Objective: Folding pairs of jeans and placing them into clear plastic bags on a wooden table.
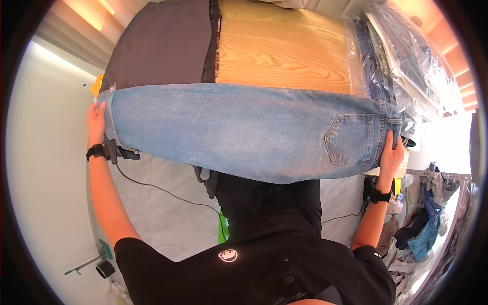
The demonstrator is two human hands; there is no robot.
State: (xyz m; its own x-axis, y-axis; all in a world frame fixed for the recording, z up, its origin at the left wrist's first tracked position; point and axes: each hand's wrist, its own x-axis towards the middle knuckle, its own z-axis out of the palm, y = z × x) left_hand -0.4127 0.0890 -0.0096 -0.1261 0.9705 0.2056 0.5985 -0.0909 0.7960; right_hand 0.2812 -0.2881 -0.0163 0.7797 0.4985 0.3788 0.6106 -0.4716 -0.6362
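A pair of light blue jeans (229, 129), folded lengthwise, is stretched sideways in front of me between my two hands. My left hand (95, 122) is closed on the leg end at the far left, thumb on top. At the waistband end on the right, my right hand (391, 155) grips the jeans, its thumb on the upper side and the other fingers mostly hidden. A back pocket (351, 139) faces up near the right hand. The near edge of the jeans hangs over the front of the table and above my lap.
Behind the jeans, a wood-grain tabletop (284, 46) carries dark grey cloth (162, 46) on its left. Clothes in clear plastic (406, 56) are piled at the right. A cable (168, 190) runs near my left wrist. More garments (424, 223) hang at the lower right.
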